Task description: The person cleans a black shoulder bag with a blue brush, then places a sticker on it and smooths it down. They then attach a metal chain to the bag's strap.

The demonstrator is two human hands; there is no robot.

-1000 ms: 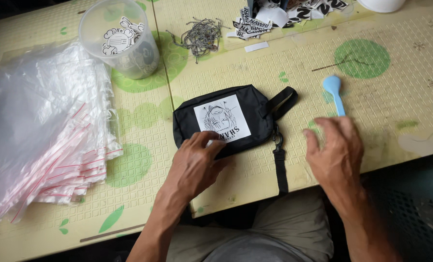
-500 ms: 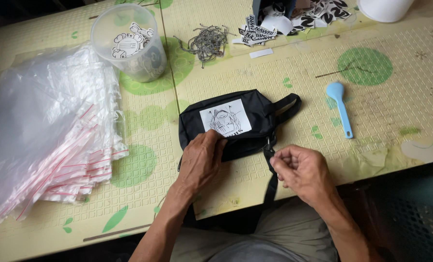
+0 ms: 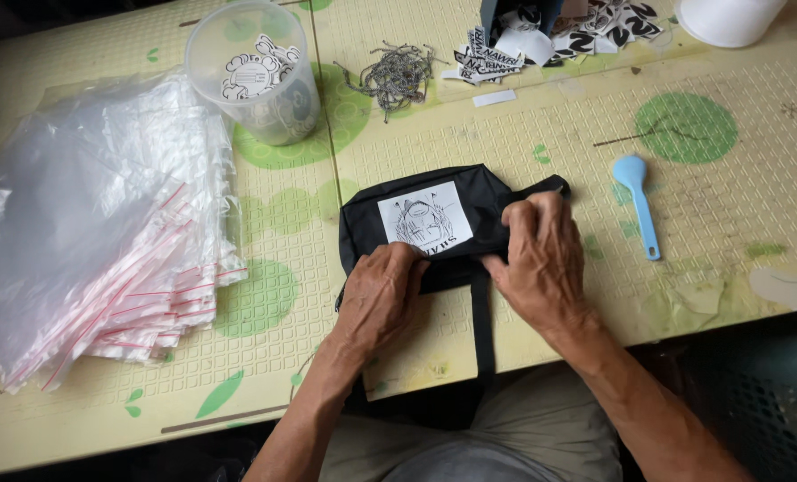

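Yellow-green table [image 3: 729,223]: both hands [image 3: 381,295] [image 3: 537,259] apparently gripping black pouch [image 3: 470,201], white square label.

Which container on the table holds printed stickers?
The clear plastic cup at the top left, beside the stack of clear bags; black-and-white stickers show through it. The white container at the top right shows no contents.

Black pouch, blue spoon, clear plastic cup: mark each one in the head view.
Black pouch [image 3: 497,192]: head view, on the bare black fabric right of its white patch.
Blue spoon [image 3: 630,171]: head view, on the bowl at its far end.
Clear plastic cup [image 3: 278,112]: head view, on its side wall.
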